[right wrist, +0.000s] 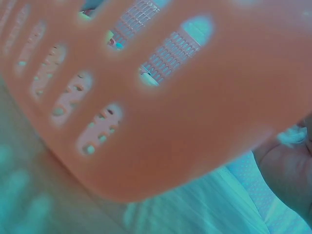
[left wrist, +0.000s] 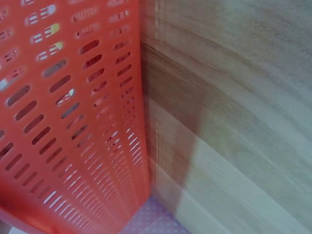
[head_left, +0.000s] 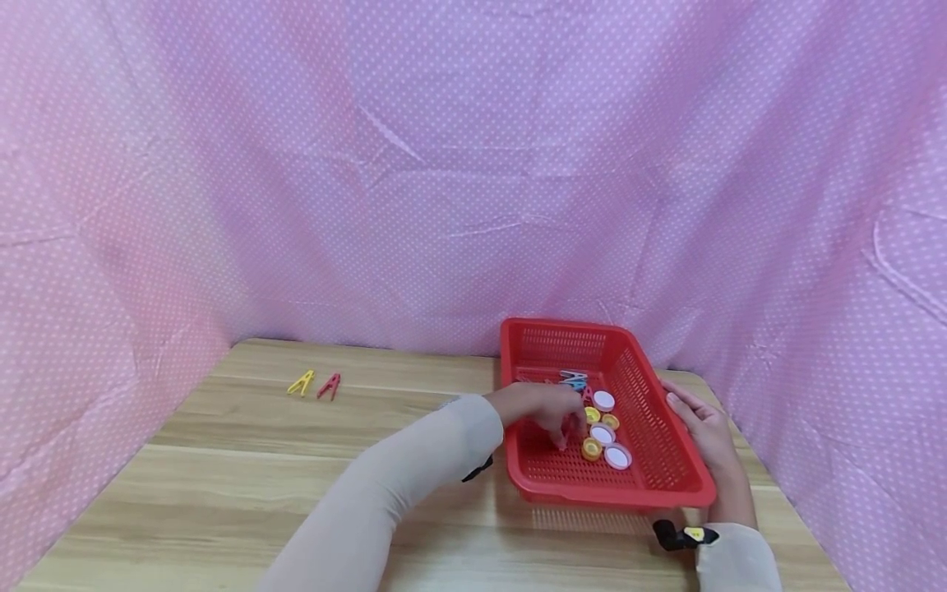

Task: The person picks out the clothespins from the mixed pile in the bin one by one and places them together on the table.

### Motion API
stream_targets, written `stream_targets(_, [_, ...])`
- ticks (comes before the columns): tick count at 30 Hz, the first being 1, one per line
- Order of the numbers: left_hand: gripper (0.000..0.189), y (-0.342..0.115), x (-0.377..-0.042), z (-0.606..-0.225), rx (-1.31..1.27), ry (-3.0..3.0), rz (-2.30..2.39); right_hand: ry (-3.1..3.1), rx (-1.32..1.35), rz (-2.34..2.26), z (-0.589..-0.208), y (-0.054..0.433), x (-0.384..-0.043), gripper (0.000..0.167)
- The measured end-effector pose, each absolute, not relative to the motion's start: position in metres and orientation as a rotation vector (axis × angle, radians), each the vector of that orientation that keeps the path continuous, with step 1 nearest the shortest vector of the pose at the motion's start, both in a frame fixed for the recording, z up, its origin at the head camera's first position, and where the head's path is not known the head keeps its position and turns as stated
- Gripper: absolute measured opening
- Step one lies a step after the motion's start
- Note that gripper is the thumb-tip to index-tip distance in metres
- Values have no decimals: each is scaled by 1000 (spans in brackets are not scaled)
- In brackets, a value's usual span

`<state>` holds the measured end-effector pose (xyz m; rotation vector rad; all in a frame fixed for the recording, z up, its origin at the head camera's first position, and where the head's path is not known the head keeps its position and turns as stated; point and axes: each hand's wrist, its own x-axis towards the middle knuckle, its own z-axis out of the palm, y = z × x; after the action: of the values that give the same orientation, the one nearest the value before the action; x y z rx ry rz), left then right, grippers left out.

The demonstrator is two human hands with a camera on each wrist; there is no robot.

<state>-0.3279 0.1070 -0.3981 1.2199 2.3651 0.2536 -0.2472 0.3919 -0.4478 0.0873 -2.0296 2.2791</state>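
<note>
A red perforated plastic basket (head_left: 547, 493) sits at the right of the table. My right hand (head_left: 706, 432) grips its right rim from outside. Over the basket's left rim my left hand (head_left: 555, 409) reaches in, fingers bent downward near the basket floor; I cannot tell whether they pinch anything. Beside those fingers lie white caps (head_left: 617, 457) and yellow caps (head_left: 591, 449). Farther back in the basket are a pale clothespin (head_left: 573, 375), a blue clothespin (head_left: 575, 384) and a red clothespin (head_left: 588, 394). The left wrist view shows the slotted basket wall (left wrist: 73, 122), not the hand.
A yellow clothespin (head_left: 301, 383) and another red clothespin (head_left: 330, 386) lie on the wooden table (head_left: 244, 469) at the back left. Pink dotted cloth (head_left: 444, 181) hangs behind the table and along both sides.
</note>
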Motion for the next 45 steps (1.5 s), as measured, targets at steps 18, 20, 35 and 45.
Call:
stream_targets(18, [39, 100, -337, -402, 1133, 2381, 318, -2055, 16, 2230, -448, 391, -247, 36])
stream_targets(20, [40, 99, -337, -402, 1121, 2363, 301, -2056, 17, 2239, -447, 391, -247, 35])
stream_targets(35, [31, 104, -333, -402, 1151, 2358, 203, -2052, -1, 2260, -443, 388, -243, 42])
stream_targets(45, [27, 104, -328, -399, 1162, 2356, 169, -2066, -18, 2245, -446, 390, -245, 40])
